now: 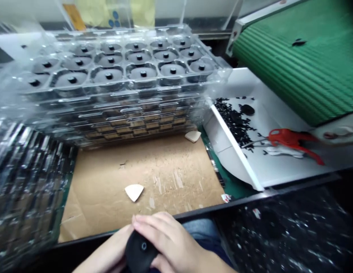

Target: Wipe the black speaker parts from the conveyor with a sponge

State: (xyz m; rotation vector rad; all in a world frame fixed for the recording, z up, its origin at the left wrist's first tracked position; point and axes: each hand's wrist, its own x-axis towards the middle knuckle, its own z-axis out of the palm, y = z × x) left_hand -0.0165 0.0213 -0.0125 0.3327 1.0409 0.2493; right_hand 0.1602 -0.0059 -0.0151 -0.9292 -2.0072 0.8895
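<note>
At the bottom edge of the view, my left hand (110, 248) and my right hand (167, 239) hold a round black rubber part (140, 252) with a small central hole. The fingers of my right hand wrap over its upper side, and my left hand presses against its other side. Its lower part is cut off by the frame. Beyond my hands lies a brown cardboard sheet (142, 178), with a cream triangular piece (134, 191) on it and a second one (192, 135) at its far edge.
Stacked clear plastic trays (113, 72) of black knobbed discs stand beyond the cardboard, with another stack (25, 182) at left. At right are a white tray (230, 151) of black scraps, red-handled scissors (291, 138), a green ribbed belt (295, 57) and a dark bin (281, 227).
</note>
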